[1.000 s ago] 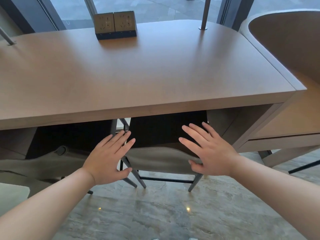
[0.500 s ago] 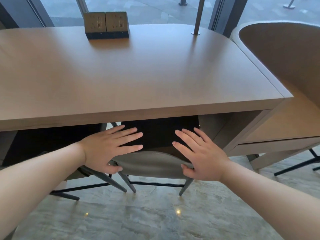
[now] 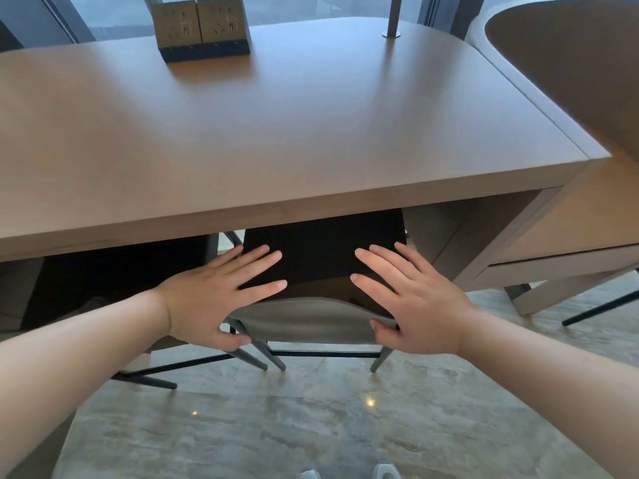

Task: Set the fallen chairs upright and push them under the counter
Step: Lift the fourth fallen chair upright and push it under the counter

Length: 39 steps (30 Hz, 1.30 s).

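Both hands are spread flat with straight fingers over the backrest of one upright chair (image 3: 304,323), the left hand (image 3: 214,299) at its left corner and the right hand (image 3: 411,302) at its right corner. Each thumb hooks under the grey top edge while the fingers reach forward over the dark seat. This two-corner placement likely keeps the push even, so the chair slides straight in rather than twisting against the desk (image 3: 276,133). The seat is already mostly beneath the desk edge, and only the backrest and the rear legs stand out over the stone floor (image 3: 311,426) — the push looks close to finished.

A second chair (image 3: 162,368) sits to the left, also under the desk, though the left forearm and the shadow hide most of it; it seems upright, but that is hard to confirm. So two chairs can be counted, and none lies on the floor within the view.

On the desk stand two socket blocks (image 3: 202,27) side by side at the far edge and one metal post (image 3: 392,15) further right. One curved tan seat shell (image 3: 570,63) fills the right side. Two shoe tips (image 3: 349,473) show at the bottom edge.
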Each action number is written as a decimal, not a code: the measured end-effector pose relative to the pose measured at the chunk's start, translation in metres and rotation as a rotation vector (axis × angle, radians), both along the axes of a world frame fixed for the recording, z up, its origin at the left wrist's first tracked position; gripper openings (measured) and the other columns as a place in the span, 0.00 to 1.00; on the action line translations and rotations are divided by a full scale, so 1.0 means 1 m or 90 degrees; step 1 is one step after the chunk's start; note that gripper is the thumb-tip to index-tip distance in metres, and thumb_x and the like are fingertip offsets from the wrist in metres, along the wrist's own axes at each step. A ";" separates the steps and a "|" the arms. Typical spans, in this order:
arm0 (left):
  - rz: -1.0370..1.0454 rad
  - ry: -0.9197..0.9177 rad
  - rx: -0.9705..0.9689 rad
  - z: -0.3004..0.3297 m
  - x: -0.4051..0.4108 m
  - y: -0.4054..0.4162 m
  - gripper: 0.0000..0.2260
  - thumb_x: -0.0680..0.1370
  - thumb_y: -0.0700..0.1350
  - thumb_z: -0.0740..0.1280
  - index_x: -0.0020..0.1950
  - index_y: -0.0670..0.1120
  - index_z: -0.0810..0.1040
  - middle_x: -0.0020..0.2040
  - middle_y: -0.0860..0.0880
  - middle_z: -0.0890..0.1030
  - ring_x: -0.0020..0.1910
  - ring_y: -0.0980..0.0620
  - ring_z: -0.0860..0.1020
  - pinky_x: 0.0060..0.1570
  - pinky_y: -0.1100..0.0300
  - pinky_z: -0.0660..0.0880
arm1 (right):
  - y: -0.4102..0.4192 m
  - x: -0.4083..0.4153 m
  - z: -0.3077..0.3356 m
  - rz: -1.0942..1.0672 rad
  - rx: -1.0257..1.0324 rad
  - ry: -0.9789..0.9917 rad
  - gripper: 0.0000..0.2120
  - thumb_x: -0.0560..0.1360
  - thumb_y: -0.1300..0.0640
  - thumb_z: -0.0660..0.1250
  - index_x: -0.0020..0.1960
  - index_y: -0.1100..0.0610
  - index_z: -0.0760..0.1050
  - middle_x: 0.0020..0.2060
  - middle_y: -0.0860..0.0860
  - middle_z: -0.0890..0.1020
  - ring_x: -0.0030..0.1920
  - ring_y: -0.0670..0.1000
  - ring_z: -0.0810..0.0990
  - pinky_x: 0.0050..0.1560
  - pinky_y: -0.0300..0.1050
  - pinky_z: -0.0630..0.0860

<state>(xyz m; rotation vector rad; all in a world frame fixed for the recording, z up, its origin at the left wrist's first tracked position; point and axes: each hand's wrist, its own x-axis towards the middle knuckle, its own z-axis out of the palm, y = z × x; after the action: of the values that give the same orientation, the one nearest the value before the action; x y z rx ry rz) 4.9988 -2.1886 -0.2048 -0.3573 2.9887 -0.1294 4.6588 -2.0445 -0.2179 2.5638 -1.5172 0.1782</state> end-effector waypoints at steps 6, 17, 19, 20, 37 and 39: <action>0.040 -0.014 0.005 0.003 0.012 0.004 0.41 0.74 0.67 0.62 0.82 0.53 0.50 0.82 0.43 0.44 0.80 0.42 0.45 0.75 0.45 0.45 | -0.006 0.009 0.007 0.028 -0.011 -0.013 0.29 0.74 0.43 0.62 0.71 0.56 0.68 0.75 0.59 0.63 0.76 0.60 0.59 0.75 0.61 0.54; 0.115 -0.035 0.024 0.003 0.021 0.012 0.41 0.75 0.68 0.61 0.82 0.53 0.46 0.82 0.45 0.42 0.80 0.45 0.43 0.74 0.48 0.44 | -0.044 0.005 0.017 0.072 0.039 0.076 0.30 0.72 0.43 0.62 0.70 0.56 0.68 0.74 0.59 0.66 0.74 0.60 0.62 0.74 0.57 0.53; 0.125 -0.036 0.025 0.002 0.021 0.012 0.41 0.75 0.68 0.60 0.82 0.54 0.45 0.82 0.46 0.41 0.80 0.45 0.42 0.75 0.47 0.45 | -0.048 0.004 0.016 0.080 0.044 0.073 0.30 0.72 0.43 0.62 0.71 0.55 0.68 0.75 0.59 0.65 0.75 0.60 0.62 0.75 0.57 0.53; 0.132 -0.036 0.027 0.003 0.020 0.012 0.41 0.75 0.67 0.60 0.81 0.54 0.45 0.82 0.46 0.40 0.80 0.46 0.42 0.76 0.46 0.45 | -0.049 0.003 0.016 0.083 0.048 0.070 0.30 0.72 0.43 0.62 0.71 0.55 0.68 0.75 0.58 0.65 0.75 0.60 0.62 0.75 0.58 0.53; 0.127 -0.051 0.041 -0.008 -0.004 -0.006 0.40 0.77 0.67 0.55 0.79 0.58 0.33 0.79 0.53 0.30 0.78 0.53 0.34 0.76 0.50 0.41 | -0.057 -0.020 0.011 0.057 0.082 0.099 0.29 0.71 0.44 0.62 0.69 0.57 0.71 0.71 0.59 0.71 0.70 0.60 0.69 0.71 0.59 0.63; 0.164 -0.039 0.040 -0.009 -0.005 -0.003 0.40 0.77 0.67 0.54 0.78 0.58 0.30 0.78 0.54 0.28 0.77 0.55 0.32 0.76 0.52 0.40 | -0.059 -0.018 0.010 0.062 0.095 0.121 0.29 0.72 0.44 0.62 0.70 0.57 0.70 0.71 0.59 0.71 0.70 0.60 0.69 0.71 0.59 0.64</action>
<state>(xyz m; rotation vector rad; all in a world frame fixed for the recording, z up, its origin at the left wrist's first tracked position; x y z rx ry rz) 4.9941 -2.1915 -0.2142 -0.7120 2.8465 -0.0194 4.6405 -2.1035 -0.2082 2.6813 -1.3869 -0.1700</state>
